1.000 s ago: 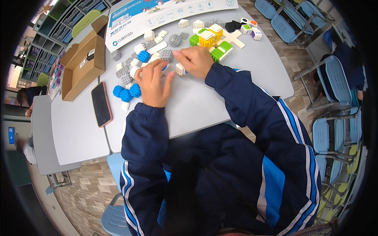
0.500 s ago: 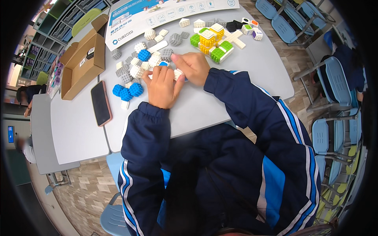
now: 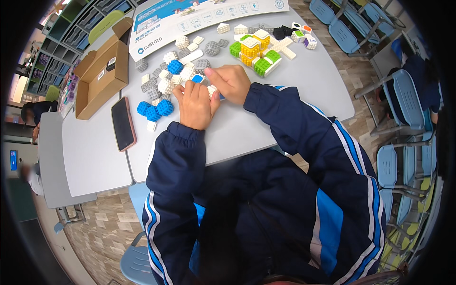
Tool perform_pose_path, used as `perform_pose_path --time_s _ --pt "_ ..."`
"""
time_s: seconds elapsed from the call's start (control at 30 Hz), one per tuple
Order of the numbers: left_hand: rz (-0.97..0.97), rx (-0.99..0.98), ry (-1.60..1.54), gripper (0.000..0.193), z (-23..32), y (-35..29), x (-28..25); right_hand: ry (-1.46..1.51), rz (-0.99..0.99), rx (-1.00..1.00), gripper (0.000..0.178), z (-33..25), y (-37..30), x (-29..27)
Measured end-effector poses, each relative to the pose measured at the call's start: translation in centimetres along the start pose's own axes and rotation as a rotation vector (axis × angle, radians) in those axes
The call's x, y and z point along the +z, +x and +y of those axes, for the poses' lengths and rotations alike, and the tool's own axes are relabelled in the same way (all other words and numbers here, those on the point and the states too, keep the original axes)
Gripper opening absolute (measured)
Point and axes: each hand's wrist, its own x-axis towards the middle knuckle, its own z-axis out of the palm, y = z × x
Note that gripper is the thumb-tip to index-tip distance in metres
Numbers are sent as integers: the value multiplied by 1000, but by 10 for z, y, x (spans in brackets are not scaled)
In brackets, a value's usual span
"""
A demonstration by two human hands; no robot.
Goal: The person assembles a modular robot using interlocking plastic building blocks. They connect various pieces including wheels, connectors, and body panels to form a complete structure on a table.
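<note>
Close to the table's near edge, my left hand (image 3: 195, 107) and my right hand (image 3: 231, 83) meet over a small white studded block (image 3: 212, 90). Bent fingers of the left press it from one side, and the right, thumb raised, grips the other. Part of the block is hidden by the fingers. Just beyond my fingertips shows a blue-topped white piece (image 3: 197, 78). A pile of white studded blocks (image 3: 188, 72), grey studded blocks (image 3: 202, 64) and a blue studded block (image 3: 175, 67) spreads past them. Three joined blue blocks (image 3: 153, 112) lie left of my left hand.
A yellow, green and white block build (image 3: 256, 51) stands at right, near cubes with coloured faces (image 3: 304, 38). At left are a phone (image 3: 123, 124) and an open cardboard box (image 3: 100, 80). A large printed box (image 3: 204, 23) lies at the back. Blue chairs (image 3: 403, 102) stand beyond the table.
My right hand has shifted slightly left and down. The left hand's fingers moved a little, showing more of the blue-topped piece. The whole view shifted slightly.
</note>
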Motion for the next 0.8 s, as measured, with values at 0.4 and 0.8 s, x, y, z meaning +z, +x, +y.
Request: perform_pose_path --time_s 0.4,0.8 --pt "29 18 -83 25 -2 -1 0 106 -41 83 41 0 0 2" --pt "129 -228 -352 27 -9 -7 -6 147 -41 -31 40 7 3 -4"
